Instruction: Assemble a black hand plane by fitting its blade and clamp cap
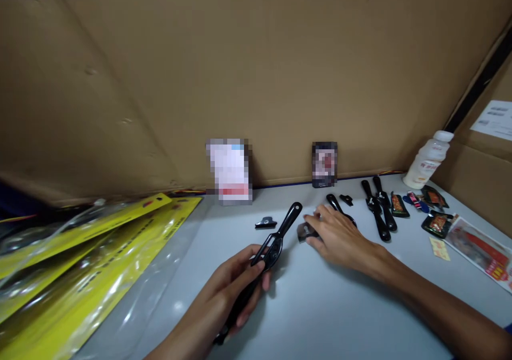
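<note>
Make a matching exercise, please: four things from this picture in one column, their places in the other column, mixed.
1. black tool
2. white bottle
3. yellow packages
4. small grey part

a. far right, by the cardboard wall
b. left side of the table
c. held in the left hand
d. under the right hand's fingers

Pairs: 1-c, 2-a, 3-b, 4-d

No legible text on any label or packet.

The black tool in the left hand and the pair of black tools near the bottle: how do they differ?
The held black tool is lifted in the left hand, alone, pointing up-right. The pair of black tools lies flat on the table, untouched, side by side. All look black, long and slim.
</note>
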{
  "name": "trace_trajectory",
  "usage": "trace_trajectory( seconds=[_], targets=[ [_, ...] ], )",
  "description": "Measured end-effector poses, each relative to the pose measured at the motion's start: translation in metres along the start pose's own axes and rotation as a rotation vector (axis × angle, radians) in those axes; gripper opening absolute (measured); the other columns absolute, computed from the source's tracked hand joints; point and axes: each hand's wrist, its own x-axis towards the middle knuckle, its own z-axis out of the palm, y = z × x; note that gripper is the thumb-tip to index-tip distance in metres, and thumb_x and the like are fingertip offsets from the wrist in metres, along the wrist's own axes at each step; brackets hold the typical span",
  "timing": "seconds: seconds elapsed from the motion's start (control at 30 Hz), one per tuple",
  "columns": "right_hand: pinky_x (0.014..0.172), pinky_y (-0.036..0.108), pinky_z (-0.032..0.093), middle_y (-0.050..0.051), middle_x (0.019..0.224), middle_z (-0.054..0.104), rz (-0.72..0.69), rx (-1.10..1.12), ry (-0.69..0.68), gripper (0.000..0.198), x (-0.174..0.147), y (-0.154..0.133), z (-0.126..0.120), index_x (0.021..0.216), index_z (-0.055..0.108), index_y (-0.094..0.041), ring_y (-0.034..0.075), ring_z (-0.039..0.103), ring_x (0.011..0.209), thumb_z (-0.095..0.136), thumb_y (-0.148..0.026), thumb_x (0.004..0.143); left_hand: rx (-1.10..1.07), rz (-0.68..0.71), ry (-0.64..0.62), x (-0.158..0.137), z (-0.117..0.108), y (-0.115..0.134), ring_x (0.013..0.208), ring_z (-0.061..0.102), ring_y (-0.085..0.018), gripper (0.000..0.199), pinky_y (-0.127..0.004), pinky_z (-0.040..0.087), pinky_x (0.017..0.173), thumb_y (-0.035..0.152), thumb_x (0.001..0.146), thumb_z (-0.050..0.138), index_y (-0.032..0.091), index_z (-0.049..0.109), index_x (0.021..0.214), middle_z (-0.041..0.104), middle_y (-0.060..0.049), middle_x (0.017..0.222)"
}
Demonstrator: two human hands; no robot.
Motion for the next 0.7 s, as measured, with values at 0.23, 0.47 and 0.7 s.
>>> trace_trajectory(
  seconds=[0.23, 0.47, 0.7],
  targets=[
    [0.087, 0.037, 0.050, 0.009, 0.107, 0.065, 0.080, 0.174, -0.002, 0.017, 0.012, 0.005, 0.001, 0.098, 0.063, -0.018, 0.026, 0.062, 0.103, 0.076, -0.019, 0.087, 0.041, -0.027, 0.031, 0.000, 0.001, -0.002, 0.038, 0.020, -0.009, 0.054, -0.018, 0.021, 0.031, 0.076, 0.080, 0.069, 0.022, 0.063, 0.082, 0.036, 0.009, 0.044],
    [0.063, 0.026, 0.043, -0.002, 0.080, 0.066, 0.234, 0.547, 0.086, 0.028, 0.006, 0.009, 0.000, 0.100, 0.060, -0.019, 0.015, 0.059, 0.071, 0.069, -0.003, 0.080, -0.046, 0.056, 0.072, -0.001, 0.002, 0.001, 0.043, 0.038, -0.009, 0.052, -0.019, 0.033, 0.039, 0.071, 0.080, 0.075, 0.022, 0.063, 0.094, 0.055, 0.004, 0.060],
    [0.064, 0.026, 0.044, 0.000, 0.077, 0.065, 0.201, 0.854, 0.030, 0.008, -0.009, 0.005, -0.021, 0.078, 0.065, -0.018, 0.014, 0.058, 0.069, 0.068, -0.018, 0.085, -0.047, 0.089, 0.064, -0.003, 0.009, 0.009, 0.043, 0.037, -0.008, 0.052, -0.018, 0.027, 0.035, 0.068, 0.079, 0.077, 0.023, 0.057, 0.097, 0.060, 0.004, 0.069]
  ],
)
